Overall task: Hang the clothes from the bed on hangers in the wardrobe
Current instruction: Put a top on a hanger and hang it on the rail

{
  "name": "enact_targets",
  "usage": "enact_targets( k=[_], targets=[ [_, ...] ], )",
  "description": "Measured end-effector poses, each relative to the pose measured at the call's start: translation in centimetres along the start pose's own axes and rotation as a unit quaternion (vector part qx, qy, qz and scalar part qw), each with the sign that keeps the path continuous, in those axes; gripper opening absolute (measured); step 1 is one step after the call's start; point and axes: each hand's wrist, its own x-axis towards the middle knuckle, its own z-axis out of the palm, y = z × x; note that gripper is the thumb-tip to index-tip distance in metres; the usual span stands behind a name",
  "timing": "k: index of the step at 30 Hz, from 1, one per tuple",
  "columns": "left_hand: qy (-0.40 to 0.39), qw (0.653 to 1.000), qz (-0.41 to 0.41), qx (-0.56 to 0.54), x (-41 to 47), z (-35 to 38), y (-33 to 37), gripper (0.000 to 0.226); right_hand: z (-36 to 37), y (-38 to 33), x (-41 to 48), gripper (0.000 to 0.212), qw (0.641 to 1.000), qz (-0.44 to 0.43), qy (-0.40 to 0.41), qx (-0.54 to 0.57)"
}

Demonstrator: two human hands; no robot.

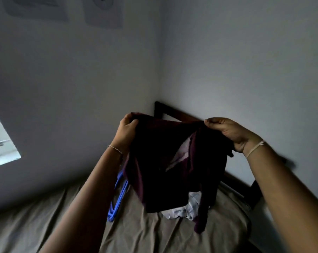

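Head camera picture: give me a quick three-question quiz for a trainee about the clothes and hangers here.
1. True or false: the left hand and the right hand both grip the maroon garment, holding it up over the bed.
2. Where are the blue hangers? A) lying on the bed B) in the right hand C) hooked on the wall
3. Fill the blank: the crumpled cloth on the bed below the held garment is ____ in colour.

Key: 1 true; 2 A; 3 white.
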Motion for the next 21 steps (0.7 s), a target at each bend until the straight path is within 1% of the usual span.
enact_targets(
  k=[3,4,6,9,11,14,18,21],
  targets=[
    [-0.042,0.999,-0.002,-0.018,0.6,-0.1,2.7,0.03,-0.8,0.2,0.0,0.012,0.996,-0.016,0.031,-0.088],
    [-0.06,0.998,-0.008,-0.024,0.7,0.1,3.5,0.03,-0.9,0.2,-0.1,0.013,0.993,-0.023,0.046,-0.102],
    [-0.087,0.996,-0.014,-0.024,0.9,0.3,4.9,0.029,-1.2,0.2,-0.1,0.014,0.991,-0.031,0.076,-0.106],
    [-0.106,0.994,-0.006,-0.009,1.2,0.7,6.7,0.026,-1.2,0.3,-0.1,0.013,0.987,-0.042,0.1,-0.117],
    [-0.121,0.993,-0.004,-0.009,1.4,0.8,7.5,0.019,-1.1,0.4,-0.2,0.014,0.985,-0.054,0.116,-0.115],
    [-0.117,0.993,0.0,0.017,1.9,0.5,8.1,0.018,-0.9,0.5,-0.1,0.019,0.981,-0.078,0.126,-0.124],
    [-0.096,0.995,0.019,0.035,2.8,0.0,9.1,0.017,-0.2,-0.2,0.0,0.025,0.979,-0.104,0.141,-0.107],
    [-0.093,0.993,0.044,0.064,3.4,-0.2,10.0,0.018,0.6,-1.3,-0.1,0.027,0.977,-0.118,0.119,-0.133]
  ],
)
